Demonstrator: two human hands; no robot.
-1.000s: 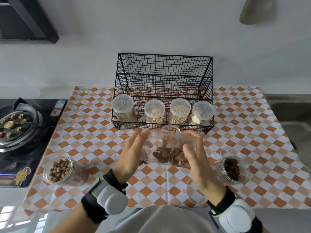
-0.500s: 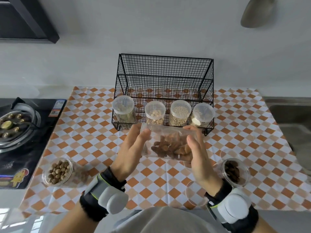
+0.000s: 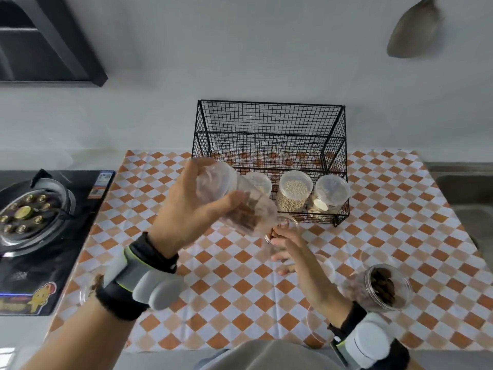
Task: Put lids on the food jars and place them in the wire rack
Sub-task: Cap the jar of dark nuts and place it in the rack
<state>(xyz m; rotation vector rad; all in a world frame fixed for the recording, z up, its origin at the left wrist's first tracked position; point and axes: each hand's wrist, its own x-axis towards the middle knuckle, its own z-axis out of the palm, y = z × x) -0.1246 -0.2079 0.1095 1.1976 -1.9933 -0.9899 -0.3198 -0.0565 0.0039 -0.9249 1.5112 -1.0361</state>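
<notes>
While our left hand (image 3: 186, 209) grips a lidded jar (image 3: 234, 201) near the wire rack (image 3: 269, 145) holding several, our slack right hand (image 3: 290, 249) holds nothing; open jars remain.

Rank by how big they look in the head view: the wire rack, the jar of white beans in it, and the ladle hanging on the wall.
1. wire rack, clearly largest.
2. and 3. ladle and jar of white beans look roughly alike; differing distances make ranking them unsure.
</notes>
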